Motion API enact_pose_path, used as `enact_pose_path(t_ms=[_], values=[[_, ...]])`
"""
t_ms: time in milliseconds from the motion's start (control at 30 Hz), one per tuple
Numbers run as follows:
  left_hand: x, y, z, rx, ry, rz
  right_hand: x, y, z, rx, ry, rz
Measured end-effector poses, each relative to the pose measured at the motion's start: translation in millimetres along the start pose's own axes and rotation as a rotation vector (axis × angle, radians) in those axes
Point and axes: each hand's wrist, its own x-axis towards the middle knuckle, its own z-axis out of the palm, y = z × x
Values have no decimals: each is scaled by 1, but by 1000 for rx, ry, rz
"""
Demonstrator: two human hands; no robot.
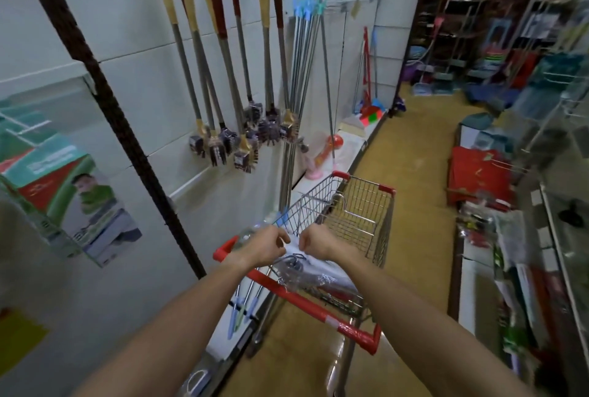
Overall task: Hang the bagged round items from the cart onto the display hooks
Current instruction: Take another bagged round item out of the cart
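Observation:
A wire shopping cart (360, 205) with red trim stands in the aisle in front of me. Clear plastic bags (314, 275) with round metal items lie in its near end. My left hand (266, 243) and my right hand (314, 242) are both over that end, fingers curled down on the top of a clear bag. What exactly each hand pinches is hidden by the fingers. Empty white display hooks (353, 1) stick out of the white wall panel far ahead on the left.
Long-handled brushes (223, 78) and metal poles (302, 62) hang on the left wall. A printed box (63, 199) sits on a hook at left. Red packs (478, 173) and other goods crowd the right shelves. The tan aisle floor (408, 148) runs ahead.

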Motion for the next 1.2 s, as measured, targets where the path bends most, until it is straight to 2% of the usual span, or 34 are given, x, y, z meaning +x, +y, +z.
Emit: enact_pose_path(t_ms=[100,500,767,1000,1200], values=[[11,-1,10,18,-47,23,5,8,10,-45,-59,-23],[37,4,18,29,-85,54,14,21,16,33,-12,-78],[61,26,-1,21,18,60,26,26,-34,142,106,-74],[77,52,-35,-130,278,130,19,20,-85,212,299,-164],[79,70,-70,-328,227,246,8,-2,-129,309,366,-271]])
